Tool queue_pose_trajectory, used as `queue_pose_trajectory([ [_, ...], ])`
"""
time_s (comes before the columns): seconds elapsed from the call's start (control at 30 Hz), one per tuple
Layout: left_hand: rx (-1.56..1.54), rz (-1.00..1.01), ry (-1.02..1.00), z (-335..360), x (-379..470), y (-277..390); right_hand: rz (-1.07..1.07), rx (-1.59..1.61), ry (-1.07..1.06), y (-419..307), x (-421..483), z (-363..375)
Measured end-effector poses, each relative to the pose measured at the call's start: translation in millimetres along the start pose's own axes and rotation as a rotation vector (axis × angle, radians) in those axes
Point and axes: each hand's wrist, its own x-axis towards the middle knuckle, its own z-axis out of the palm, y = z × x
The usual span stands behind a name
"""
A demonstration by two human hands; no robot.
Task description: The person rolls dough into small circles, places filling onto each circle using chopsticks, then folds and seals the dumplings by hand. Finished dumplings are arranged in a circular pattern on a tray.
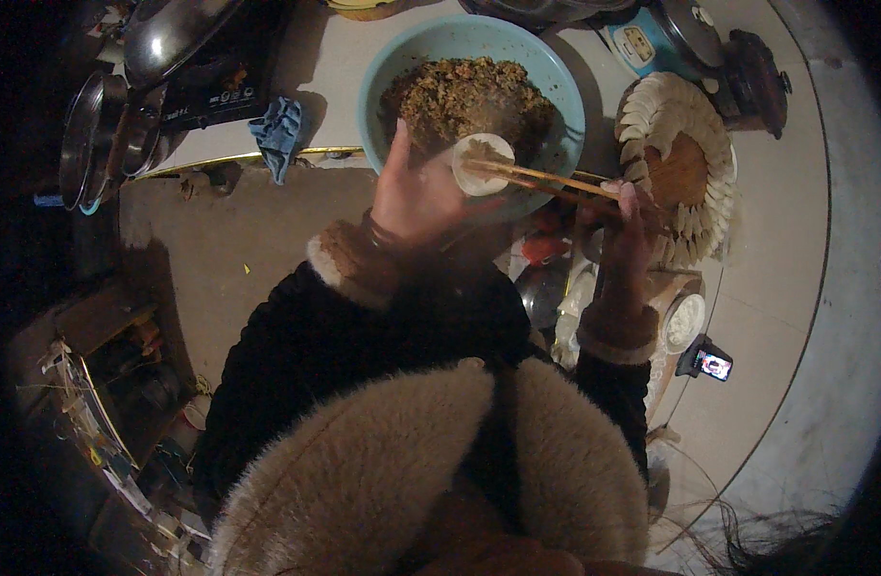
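My left hand [415, 198] is palm up, thumb raised, near the front rim of a light-blue basin [372, 93]. On its fingers lies a round dumpling wrapper [482, 186] with a small dab of filling [489, 150]. My right hand [630, 216] grips a pair of wooden chopsticks [566, 180], whose tips touch that dab. Chopped filling [476, 93] is heaped inside the basin. To the right, rows of folded dumplings [717, 144] ring a round wooden board [678, 173], partly behind my right hand.
A bowl of white powder [685, 324] and a lit phone [715, 366] are on the right counter. A dark pot [757, 86] stands beyond the dumplings. At left, a blue cloth [276, 137] hangs over the counter edge by a black cooktop [217, 93].
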Motion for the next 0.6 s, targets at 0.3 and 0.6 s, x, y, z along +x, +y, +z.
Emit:
queue_pose_trajectory([
  [0.3,0.092,0.02,0.076,-13,-5,9,-0.72,-1.205,0.39,127,19,-54],
  [0.6,0.058,0.003,-0.001,-9,-12,13,-0.732,-0.725,-0.63,95,8,66],
])
